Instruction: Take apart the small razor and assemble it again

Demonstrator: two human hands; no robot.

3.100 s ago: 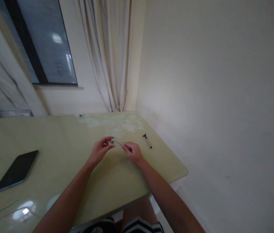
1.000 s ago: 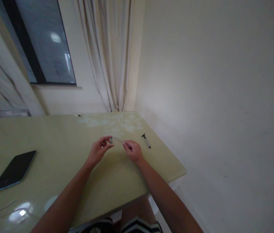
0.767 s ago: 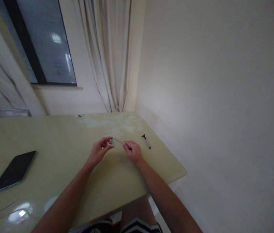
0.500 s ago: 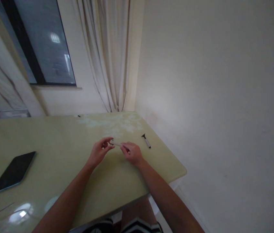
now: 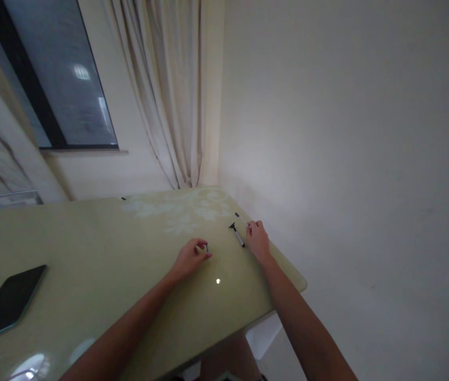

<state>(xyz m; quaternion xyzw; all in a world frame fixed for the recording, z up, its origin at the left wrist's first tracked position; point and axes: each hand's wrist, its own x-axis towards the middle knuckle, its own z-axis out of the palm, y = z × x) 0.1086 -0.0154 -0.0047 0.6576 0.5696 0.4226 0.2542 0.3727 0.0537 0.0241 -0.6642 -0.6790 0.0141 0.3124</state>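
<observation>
Pale wall (image 5: 347, 132) borders the table's (image 5: 105, 238) right edge | left hand (image 5: 191, 257) pinches a small slim piece (image 5: 207, 247) | right hand (image 5: 258, 241), by that edge, touches a thin stick's (image 5: 242, 218) near end, grip unclear | razor (image 5: 239, 238) lies between, just left of the right hand, long axis slanting, head toward the far edge

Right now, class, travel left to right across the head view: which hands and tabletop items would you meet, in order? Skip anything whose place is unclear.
Dark tablet-like slab → small black object → left hand → T-headed tool → right hand.
</observation>
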